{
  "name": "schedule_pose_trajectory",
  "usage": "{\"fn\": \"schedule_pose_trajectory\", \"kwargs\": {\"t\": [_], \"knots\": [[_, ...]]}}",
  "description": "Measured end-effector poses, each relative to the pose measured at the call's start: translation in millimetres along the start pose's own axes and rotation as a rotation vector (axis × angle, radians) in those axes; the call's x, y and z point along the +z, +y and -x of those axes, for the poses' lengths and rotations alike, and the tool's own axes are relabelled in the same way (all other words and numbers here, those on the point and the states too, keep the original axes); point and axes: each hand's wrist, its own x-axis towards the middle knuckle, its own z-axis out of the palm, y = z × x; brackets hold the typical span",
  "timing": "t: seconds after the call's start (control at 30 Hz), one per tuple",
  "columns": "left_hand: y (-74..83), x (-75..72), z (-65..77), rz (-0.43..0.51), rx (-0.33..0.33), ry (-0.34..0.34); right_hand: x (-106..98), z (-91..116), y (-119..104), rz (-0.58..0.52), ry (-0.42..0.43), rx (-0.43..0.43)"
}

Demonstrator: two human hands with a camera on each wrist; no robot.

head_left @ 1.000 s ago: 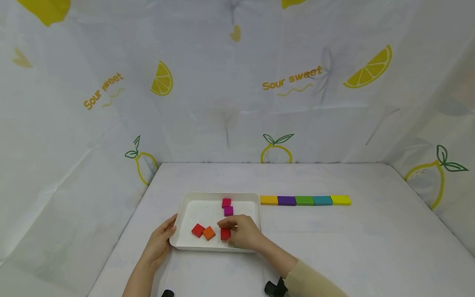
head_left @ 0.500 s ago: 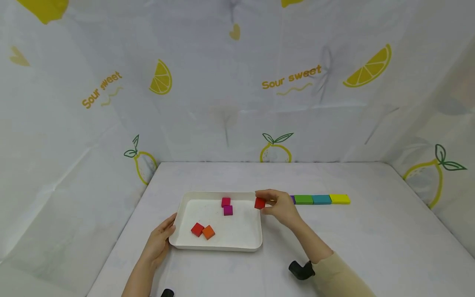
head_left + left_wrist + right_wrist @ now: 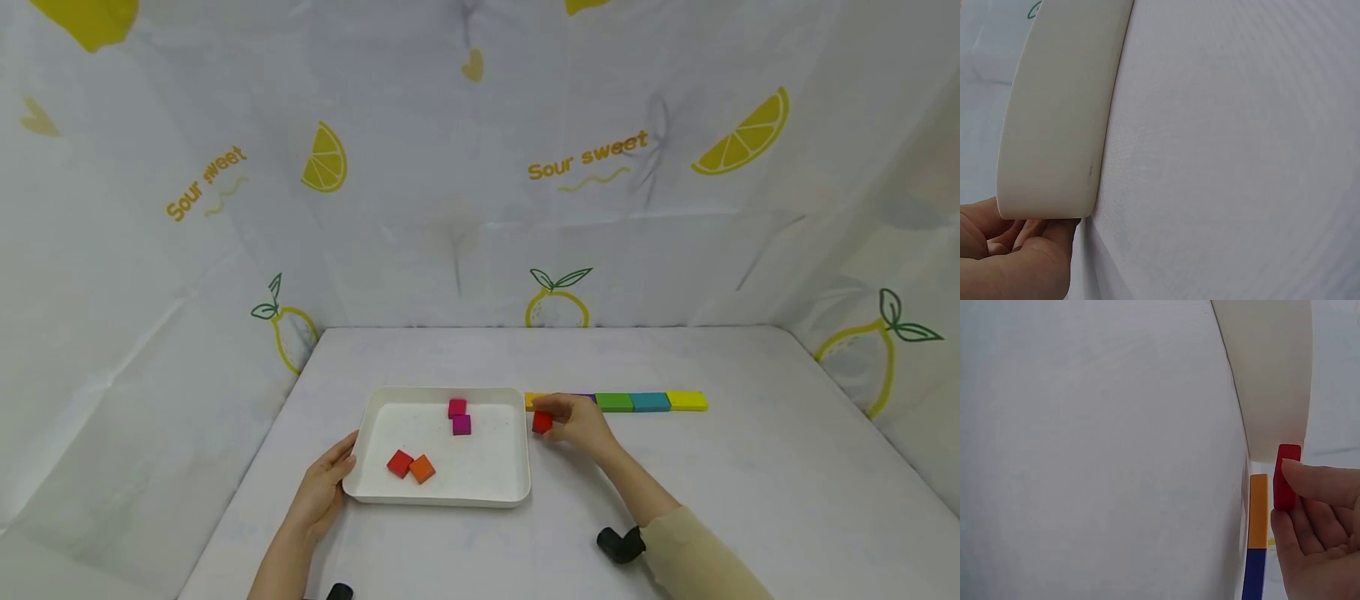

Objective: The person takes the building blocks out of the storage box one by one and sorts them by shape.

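My right hand (image 3: 587, 427) pinches a square red block (image 3: 542, 423) between thumb and fingers, just past the right wall of a white tray (image 3: 438, 502). In the right wrist view the thumb lies on the flat side of the block, which is close above an orange block (image 3: 1259, 509). At the tray's left end, my left hand (image 3: 321, 490) grips the edge; the left wrist view has its curled fingers against the tray's corner. Inside the tray lie a red block (image 3: 400, 463), an orange-red block (image 3: 422, 468), a pink block (image 3: 457, 408) and a magenta block (image 3: 461, 425).
A row of flat blocks runs right from the tray: orange, purple partly behind my right hand, green (image 3: 613, 403), teal (image 3: 650, 402) and yellow (image 3: 687, 401). A white lemon-print cloth (image 3: 420, 242) hangs behind the white table (image 3: 660, 483).
My right hand has lifted the red block from the tray's front right, carried it over the right wall and lowered it near the orange end of the row. The left hand stays put.
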Motion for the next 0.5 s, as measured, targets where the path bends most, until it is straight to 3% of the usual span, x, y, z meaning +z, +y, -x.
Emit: {"fn": "schedule_pose_trajectory", "kwargs": {"t": [0.2, 0.5], "knots": [[-0.9, 0.4, -0.4, 0.010, 0.003, 0.000, 4.9, -4.5, 1.5, 0.037, -0.030, -0.044], [-0.3, 0.5, 1.1, 0.001, 0.009, 0.007, 7.7, -5.9, 3.2, 0.063, -0.052, -0.024]]}}
